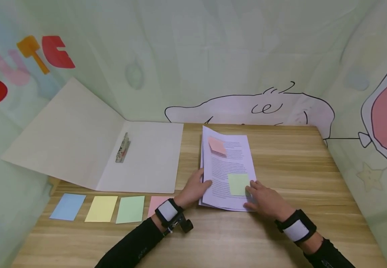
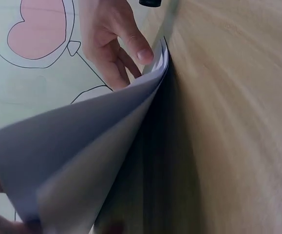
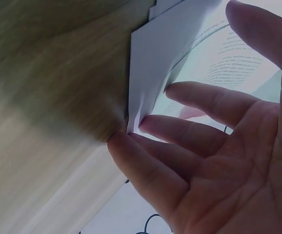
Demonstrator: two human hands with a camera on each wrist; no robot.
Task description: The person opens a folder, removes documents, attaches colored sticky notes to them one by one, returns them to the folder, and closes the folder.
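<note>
A small stack of printed sheets (image 1: pixel 218 169) lies on the table, bearing a pink sticky note (image 1: pixel 216 145) near its top and a green sticky note (image 1: pixel 238 184) lower right. My left hand (image 1: pixel 192 188) pinches the stack's left edge, thumb over the top sheet. In the left wrist view the sheets (image 2: pixel 67 141) are lifted and fanned apart along that side. At the right edge, my right hand (image 1: pixel 267 201) touches the paper with loosely spread fingers. Its fingertips meet the sheet edges (image 3: pixel 148 73) in the right wrist view, with the thumb held away.
An open white folder (image 1: pixel 153 160) with a metal clip (image 1: pixel 123 149) stands to the left, its cover tilted against the wall. Along the front lie blue (image 1: pixel 67 207), yellow (image 1: pixel 101 209), green (image 1: pixel 130 209) and pink (image 1: pixel 158 203) sticky notes, the pink one partly behind my left wrist.
</note>
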